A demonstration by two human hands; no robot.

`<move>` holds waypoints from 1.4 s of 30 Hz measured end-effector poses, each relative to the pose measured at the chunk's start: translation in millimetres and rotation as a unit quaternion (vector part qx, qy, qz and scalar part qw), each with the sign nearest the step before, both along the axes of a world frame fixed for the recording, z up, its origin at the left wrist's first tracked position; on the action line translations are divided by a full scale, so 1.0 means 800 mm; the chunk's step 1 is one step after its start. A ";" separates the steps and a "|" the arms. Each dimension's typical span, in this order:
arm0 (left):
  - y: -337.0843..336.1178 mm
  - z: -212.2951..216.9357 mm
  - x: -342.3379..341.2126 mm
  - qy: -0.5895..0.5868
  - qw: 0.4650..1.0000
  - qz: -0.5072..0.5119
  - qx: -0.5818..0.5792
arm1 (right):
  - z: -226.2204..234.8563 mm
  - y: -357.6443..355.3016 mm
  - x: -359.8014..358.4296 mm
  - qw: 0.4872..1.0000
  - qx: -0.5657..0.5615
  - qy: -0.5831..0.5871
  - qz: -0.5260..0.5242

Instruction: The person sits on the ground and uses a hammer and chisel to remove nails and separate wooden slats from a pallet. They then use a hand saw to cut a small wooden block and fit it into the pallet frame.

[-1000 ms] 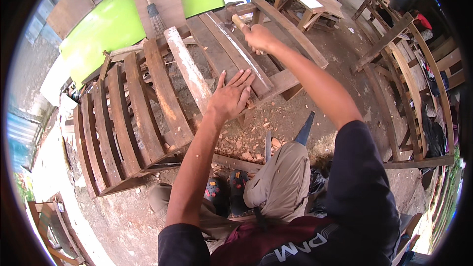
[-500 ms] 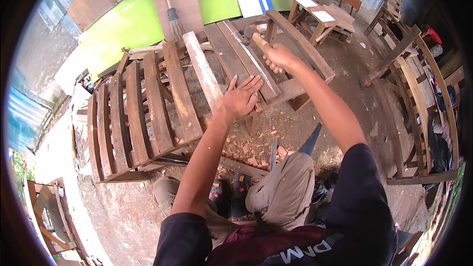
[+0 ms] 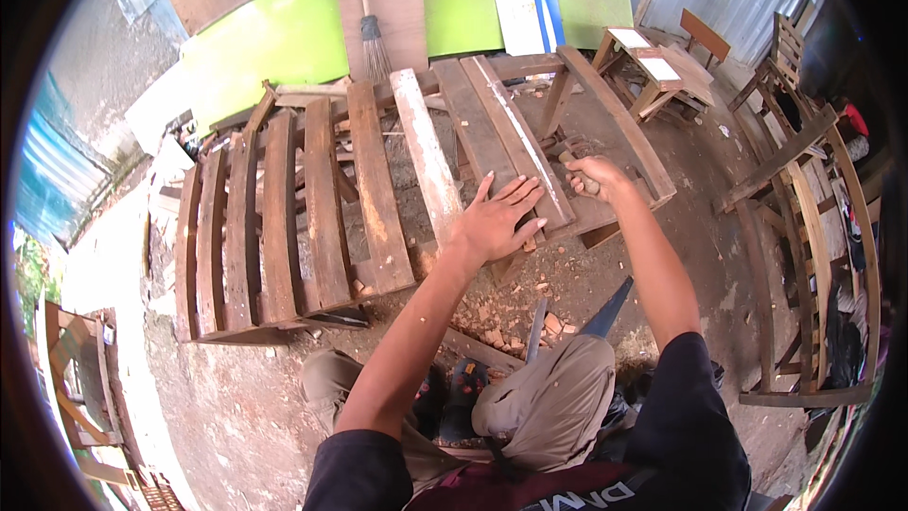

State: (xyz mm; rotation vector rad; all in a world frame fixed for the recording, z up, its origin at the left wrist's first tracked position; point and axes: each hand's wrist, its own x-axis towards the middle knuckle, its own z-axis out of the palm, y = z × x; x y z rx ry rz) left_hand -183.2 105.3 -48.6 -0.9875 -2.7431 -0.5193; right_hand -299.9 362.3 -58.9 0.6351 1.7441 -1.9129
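A slatted wooden frame [image 3: 324, 213] stretches out before me. My left hand [image 3: 494, 224] lies flat, fingers spread, across the near ends of two dark slats. One of these, a brown slat [image 3: 532, 168], has a whitish streak along its edge. Just right of it, my right hand [image 3: 602, 177] is closed round the handle of a hammer [image 3: 567, 155]. The hammer's head is hard to make out here. To the left of the two dark slats runs a slat with worn white paint [image 3: 424, 137].
Wood chips [image 3: 497, 317] litter the ground below the near rail. A dark blue tapered blade [image 3: 608, 308] leans by my knee. Another slatted wooden piece [image 3: 804, 255] stands at the right. A broom [image 3: 369, 33] rests against panels behind; a small table [image 3: 662, 71] stands far right.
My right hand has come down and nearer with the hammer, from above the slats to beside the streaked slat. My left hand stays on the slats. The whole view has shifted slightly.
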 end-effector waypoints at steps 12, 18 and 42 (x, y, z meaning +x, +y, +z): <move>0.000 -0.022 0.006 -0.013 0.998 0.019 0.055 | 0.024 0.006 0.017 0.995 0.077 -0.012 0.070; -0.008 -0.009 0.013 -0.064 0.996 0.029 0.055 | 0.025 0.000 0.024 0.996 0.070 -0.028 0.040; -0.535 0.220 0.295 -0.561 0.734 0.380 -0.048 | 0.416 -0.174 0.460 0.892 -0.199 -0.336 -0.227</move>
